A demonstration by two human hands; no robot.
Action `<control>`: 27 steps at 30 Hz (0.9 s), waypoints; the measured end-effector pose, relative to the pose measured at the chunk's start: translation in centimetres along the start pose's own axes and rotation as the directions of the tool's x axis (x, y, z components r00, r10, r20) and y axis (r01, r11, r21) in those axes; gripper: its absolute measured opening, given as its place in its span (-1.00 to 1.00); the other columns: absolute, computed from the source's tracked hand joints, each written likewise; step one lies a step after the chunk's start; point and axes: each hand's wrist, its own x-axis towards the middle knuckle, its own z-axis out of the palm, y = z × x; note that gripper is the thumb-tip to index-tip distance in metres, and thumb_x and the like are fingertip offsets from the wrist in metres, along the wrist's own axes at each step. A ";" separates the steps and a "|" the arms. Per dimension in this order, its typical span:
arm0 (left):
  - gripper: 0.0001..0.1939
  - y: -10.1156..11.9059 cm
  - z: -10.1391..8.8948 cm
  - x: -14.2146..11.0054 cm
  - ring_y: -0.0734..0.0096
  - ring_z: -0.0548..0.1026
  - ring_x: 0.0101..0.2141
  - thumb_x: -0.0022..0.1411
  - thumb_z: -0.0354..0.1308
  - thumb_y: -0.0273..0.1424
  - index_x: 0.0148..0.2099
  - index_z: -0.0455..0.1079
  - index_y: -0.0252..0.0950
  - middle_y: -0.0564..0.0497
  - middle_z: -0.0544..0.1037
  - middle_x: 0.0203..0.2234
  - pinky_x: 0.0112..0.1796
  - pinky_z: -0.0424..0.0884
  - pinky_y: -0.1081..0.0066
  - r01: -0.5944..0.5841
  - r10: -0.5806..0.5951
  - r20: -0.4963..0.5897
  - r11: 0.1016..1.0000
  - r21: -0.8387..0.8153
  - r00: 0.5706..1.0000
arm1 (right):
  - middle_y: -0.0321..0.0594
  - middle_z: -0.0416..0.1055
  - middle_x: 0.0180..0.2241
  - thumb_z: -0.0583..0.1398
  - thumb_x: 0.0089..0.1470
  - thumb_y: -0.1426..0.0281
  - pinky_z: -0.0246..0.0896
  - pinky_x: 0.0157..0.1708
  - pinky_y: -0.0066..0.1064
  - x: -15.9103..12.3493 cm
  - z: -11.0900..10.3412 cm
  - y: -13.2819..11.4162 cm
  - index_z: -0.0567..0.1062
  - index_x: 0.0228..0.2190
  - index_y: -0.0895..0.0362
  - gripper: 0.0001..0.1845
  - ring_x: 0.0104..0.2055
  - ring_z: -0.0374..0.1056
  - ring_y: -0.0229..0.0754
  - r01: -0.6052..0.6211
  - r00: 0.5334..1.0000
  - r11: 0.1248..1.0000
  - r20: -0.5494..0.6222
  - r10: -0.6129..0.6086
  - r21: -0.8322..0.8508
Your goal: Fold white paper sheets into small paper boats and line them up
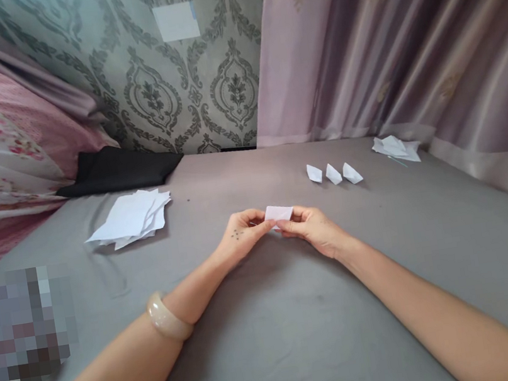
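A small folded piece of white paper (279, 212) is held between my two hands, just above the grey sheet. My left hand (244, 233) pinches its left side, thumb in front and fingers behind. On its right side my right hand (314, 226) grips the paper the same way, with the thumb across the lower edge. Beyond my right hand stand three small folded paper shapes (334, 174) in a row. To the left lies a loose stack of white paper sheets (129, 217).
The grey sheet (276, 340) covers the surface below my arms. A black folded cloth (119, 168) lies at the back left. More white papers (395, 148) rest at the far right by the mauve curtain (332, 45). Behind is a patterned wall (153, 91); a blurred patch (13, 341) covers the lower left.
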 end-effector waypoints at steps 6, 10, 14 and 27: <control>-0.81 -0.8 -0.5 0.1 0.40 0.41 -0.33 0.26 0.08 -0.34 -0.30 0.47 -0.30 -0.04 0.50 -0.38 -0.29 0.34 0.41 -0.346 0.430 0.010 0.714 0.609 0.903 | -0.23 0.47 -0.34 0.22 0.05 0.31 0.22 -0.29 -0.36 -0.2 -0.1 -0.2 0.52 -0.38 0.08 -0.89 -0.30 0.35 -0.20 0.360 0.859 0.663 -0.045 -0.510 -0.657; -0.72 -0.8 -0.9 -0.2 0.33 0.37 -0.29 0.37 -0.11 -0.39 -0.21 0.43 -0.32 -0.10 0.50 -0.32 -0.23 0.30 0.33 -0.497 0.539 0.285 0.301 0.814 0.793 | -0.16 0.46 -0.30 0.04 0.22 0.41 0.13 -0.20 -0.30 -1.0 -0.2 -0.3 0.51 -0.33 0.09 -0.76 -0.23 0.29 -0.14 0.425 0.763 0.222 0.215 -0.609 -0.878; -0.68 -0.6 -0.9 -0.4 0.30 0.34 -0.32 0.38 -0.18 -0.45 -0.25 0.40 -0.34 -0.10 0.48 -0.34 -0.30 0.24 0.31 -0.500 0.488 0.421 0.037 0.865 0.765 | -0.11 0.44 -0.29 -0.06 0.23 0.52 0.03 -0.26 -0.27 -1.4 -0.1 -0.4 0.50 -0.32 0.14 -0.66 -0.27 0.23 -0.11 0.372 0.754 -0.118 0.374 -0.539 -0.921; -0.76 -1.0 -0.4 -0.9 0.30 0.41 -0.24 0.31 -0.01 -0.37 -0.25 0.48 -0.28 -0.07 0.49 -0.30 -0.23 0.35 0.36 -0.357 0.242 0.272 0.458 0.814 0.931 | -0.20 0.41 -0.27 0.08 0.20 0.41 0.14 -0.32 -0.39 -1.8 -0.5 0.8 0.52 -0.31 0.07 -0.80 -0.26 0.32 -0.20 0.341 0.898 0.290 0.219 -0.382 -0.894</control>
